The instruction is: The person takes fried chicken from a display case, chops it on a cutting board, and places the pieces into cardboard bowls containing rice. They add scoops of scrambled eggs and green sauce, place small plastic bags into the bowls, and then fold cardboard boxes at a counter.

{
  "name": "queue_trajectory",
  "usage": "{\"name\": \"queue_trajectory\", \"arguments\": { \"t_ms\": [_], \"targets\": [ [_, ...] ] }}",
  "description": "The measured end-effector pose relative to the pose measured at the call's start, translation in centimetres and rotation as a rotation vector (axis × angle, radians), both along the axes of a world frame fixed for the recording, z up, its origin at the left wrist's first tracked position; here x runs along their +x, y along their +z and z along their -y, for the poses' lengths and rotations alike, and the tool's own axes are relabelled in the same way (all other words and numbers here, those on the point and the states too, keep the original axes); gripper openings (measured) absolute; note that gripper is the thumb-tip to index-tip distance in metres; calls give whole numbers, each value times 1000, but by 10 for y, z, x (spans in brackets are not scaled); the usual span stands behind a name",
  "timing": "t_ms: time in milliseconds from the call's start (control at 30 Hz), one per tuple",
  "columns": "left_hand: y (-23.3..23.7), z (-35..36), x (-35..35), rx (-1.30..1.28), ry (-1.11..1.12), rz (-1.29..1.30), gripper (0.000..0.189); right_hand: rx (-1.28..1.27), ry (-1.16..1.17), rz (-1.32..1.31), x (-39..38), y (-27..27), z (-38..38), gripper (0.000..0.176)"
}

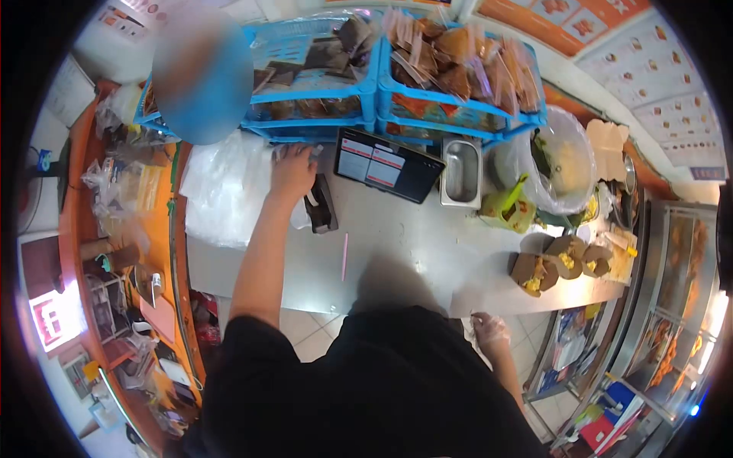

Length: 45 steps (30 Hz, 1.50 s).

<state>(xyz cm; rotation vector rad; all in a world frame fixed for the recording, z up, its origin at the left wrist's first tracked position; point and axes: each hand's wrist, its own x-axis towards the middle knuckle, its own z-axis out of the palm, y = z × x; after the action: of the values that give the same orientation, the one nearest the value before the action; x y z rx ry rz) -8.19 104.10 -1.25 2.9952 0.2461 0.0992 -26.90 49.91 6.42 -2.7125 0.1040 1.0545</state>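
My left hand (294,172) is bare and reaches to the back of the steel counter (397,259), its fingers stretched out beside a stack of clear plastic bags (225,187). Just below its fingers lies a dark open case (324,204) with something white in it. A small clear piece near the fingertips is too blurred to name. My right hand (492,332) wears a thin clear plastic glove. It hangs low by the counter's front edge, fingers loosely apart, holding nothing that I can see.
A tablet (388,166) leans by a steel pan (461,174). Blue baskets (374,99) of packets line the back. On the right are a lined tub (553,164), a green bag (508,208) and three brown paper boxes (534,273). A pink straw (344,256) lies mid-counter.
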Motion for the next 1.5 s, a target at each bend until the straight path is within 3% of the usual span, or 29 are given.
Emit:
{"name": "queue_trajectory", "arguments": {
  "t_ms": [67,167,200,233,267,300,333,367,400,433,467,500,533,600,700,733,800,833,933,967,1033,1100,1200,1267,1300,1367,1400,1467,1500],
  "targets": [
    [36,24,-56,-165,44,119,29,-88,128,-136,-2,-28,35,35],
    [66,101,-125,-530,171,274,21,-73,619,-267,-20,-77,126,34],
    [62,121,-144,-698,203,196,19,-27,246,-414,0,-42,116,34],
    [52,151,-155,-888,213,107,18,125,605,-183,-17,-99,190,31],
    [36,181,-168,-950,158,80,18,117,513,-334,2,-86,203,27],
    [14,206,-179,-1173,124,-61,19,264,48,-322,9,-75,229,26],
    [0,239,-183,-1378,84,-217,20,416,145,-61,16,-74,264,24],
    [3,278,-182,-1420,29,-247,20,489,-466,-7,34,-33,259,26],
    [15,308,-181,-1386,-32,-335,21,573,-744,155,50,-25,278,26],
    [23,335,-177,-1334,-83,-406,23,615,-800,348,63,-16,298,27],
    [26,358,-170,-1330,-96,-395,23,383,-905,447,88,-13,321,25],
    [30,384,-162,-1305,-153,-407,26,140,-688,553,100,-14,359,26],
    [32,406,-153,-1272,-202,-415,28,356,-1072,582,119,-16,384,29],
    [24,452,-132,-1184,-183,-420,36,429,-1101,666,149,-48,452,32],
    [-1,522,-103,-1106,-64,-301,44,584,-1090,540,189,-123,523,35],
    [-11,543,-93,-1063,-2,-272,47,611,-1090,530,197,-124,519,35],
    [-37,569,-90,-997,73,-248,50,1056,-1228,348,198,-108,489,38],
    [-47,579,-86,-961,36,-194,50,1021,-1138,299,200,-109,487,37],
    [-45,591,-87,-951,92,-186,45,972,-1165,371,189,-118,486,34],
    [-47,587,-93,-967,114,-157,43,1066,-1153,325,188,-136,505,35],
    [-60,573,-106,-969,152,-128,41,1108,-1174,293,180,-122,510,37],
    [-78,548,-126,-1041,306,-124,40,1133,-1225,261,173,-126,518,38],
    [-60,508,-147,-1095,482,-24,39,1063,-1086,171,163,-152,544,40],
    [-66,466,-162,-1259,650,-15,41,1099,-898,277,153,-156,539,40],
    [-59,461,-168,-1256,655,-18,41,911,-830,239,153,-144,533,43],
    [-29,458,-168,-882,736,192,37,837,-786,228,151,-144,528,46],
    [-5,464,-161,-878,732,195,37,761,-744,220,151,-143,521,49],
    [37,493,-143,-73,234,447,34,867,-843,153,154,-101,497,53],
    [36,509,-131,-260,155,373,29,853,-837,186,156,-93,490,53]
  ]
}}
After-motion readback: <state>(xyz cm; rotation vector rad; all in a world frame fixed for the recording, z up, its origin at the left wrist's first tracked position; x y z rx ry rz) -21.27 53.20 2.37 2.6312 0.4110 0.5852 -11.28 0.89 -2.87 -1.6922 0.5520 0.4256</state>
